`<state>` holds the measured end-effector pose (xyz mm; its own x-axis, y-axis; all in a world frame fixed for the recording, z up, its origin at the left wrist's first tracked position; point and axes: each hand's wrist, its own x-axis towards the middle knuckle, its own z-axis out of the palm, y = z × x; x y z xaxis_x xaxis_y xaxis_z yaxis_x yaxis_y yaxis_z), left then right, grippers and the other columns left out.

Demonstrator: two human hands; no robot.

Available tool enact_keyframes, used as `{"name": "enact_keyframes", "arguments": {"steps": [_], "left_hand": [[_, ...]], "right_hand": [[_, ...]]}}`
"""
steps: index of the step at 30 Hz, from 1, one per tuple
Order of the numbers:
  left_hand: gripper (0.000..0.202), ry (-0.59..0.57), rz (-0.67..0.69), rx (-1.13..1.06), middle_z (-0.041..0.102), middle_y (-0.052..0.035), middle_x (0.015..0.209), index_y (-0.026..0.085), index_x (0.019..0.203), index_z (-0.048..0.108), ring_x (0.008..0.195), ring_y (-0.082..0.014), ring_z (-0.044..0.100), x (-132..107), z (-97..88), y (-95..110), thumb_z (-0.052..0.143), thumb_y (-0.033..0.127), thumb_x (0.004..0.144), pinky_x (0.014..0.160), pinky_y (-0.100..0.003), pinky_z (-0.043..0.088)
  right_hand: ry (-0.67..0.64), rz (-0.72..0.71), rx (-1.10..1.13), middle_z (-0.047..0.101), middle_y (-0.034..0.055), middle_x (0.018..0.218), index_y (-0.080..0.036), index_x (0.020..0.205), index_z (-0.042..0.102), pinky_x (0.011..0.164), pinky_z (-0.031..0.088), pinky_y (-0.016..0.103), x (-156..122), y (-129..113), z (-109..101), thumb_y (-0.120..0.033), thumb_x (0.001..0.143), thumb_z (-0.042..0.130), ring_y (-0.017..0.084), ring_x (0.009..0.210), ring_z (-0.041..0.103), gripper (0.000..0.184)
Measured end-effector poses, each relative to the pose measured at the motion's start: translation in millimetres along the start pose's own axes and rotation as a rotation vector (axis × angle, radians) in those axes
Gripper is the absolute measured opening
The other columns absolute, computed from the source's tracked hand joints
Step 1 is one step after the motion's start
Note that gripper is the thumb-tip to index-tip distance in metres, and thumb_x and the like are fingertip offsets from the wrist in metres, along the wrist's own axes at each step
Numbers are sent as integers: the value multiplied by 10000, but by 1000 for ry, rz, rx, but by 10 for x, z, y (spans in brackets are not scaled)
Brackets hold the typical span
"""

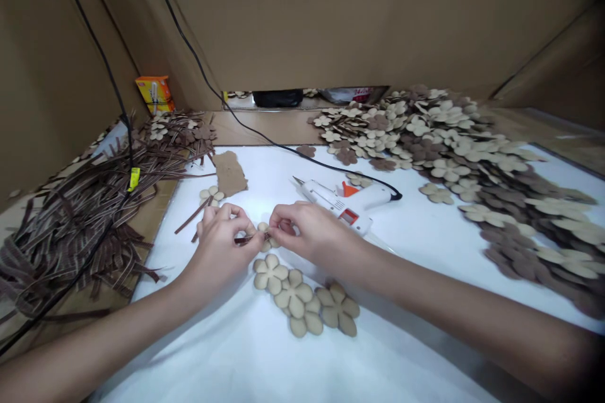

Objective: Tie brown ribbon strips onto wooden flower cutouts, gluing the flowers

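My left hand [227, 233] is closed in a pinch on a short brown stitched ribbon [242, 240]. The ribbon lies across a small beige felt flower [263, 227], partly covered by my fingers. From the other side my right hand [307, 230] pinches the ribbon's far end at the flower. Just below the hands lie several beige felt flowers [293, 293], some overlapping. A white glue gun [338, 201] with an orange trigger rests on its side behind my right hand. Another beige flower [211, 194] and a loose ribbon strip [193, 215] lie beyond my left hand.
A heap of brown ribbons [70, 233] covers the left side. Beige and brown felt flowers [449, 138] are piled at the right. A torn cardboard piece [230, 173] lies on the white board [189, 352]. A black cable [255, 131] crosses the back, near an orange box [155, 93].
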<state>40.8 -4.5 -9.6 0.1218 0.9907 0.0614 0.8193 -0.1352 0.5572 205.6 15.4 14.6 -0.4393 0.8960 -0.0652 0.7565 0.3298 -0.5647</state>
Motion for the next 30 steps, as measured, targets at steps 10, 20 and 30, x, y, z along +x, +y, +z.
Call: {"name": "enact_keyframes", "arguments": {"steps": [10,20,30], "left_hand": [[255,-12,13,30,557,-7,938,201,555,550,954,-231,384,-37,0,36,505,307,783,849,-414,296],[240,-17,4,35,555,-19,921,189,558,524,987,-247,381,-31,9,45,495,277,779,848,-425,283],[246,-12,26,36,560,-12,910,186,573,526,956,-228,405,-41,17,34,478,281,794,814,-403,285]], "right_hand": [[-3,-2,6,546,-33,601,-204,763,597,484,257,210,6,49,65,-243,794,500,91,549,455,109],[40,-27,-48,532,-8,647,-217,780,561,540,296,219,18,71,143,-266,815,459,125,631,487,118],[35,1,-74,530,0,618,-215,797,577,540,293,228,42,91,166,-282,812,462,143,639,494,135]]}}
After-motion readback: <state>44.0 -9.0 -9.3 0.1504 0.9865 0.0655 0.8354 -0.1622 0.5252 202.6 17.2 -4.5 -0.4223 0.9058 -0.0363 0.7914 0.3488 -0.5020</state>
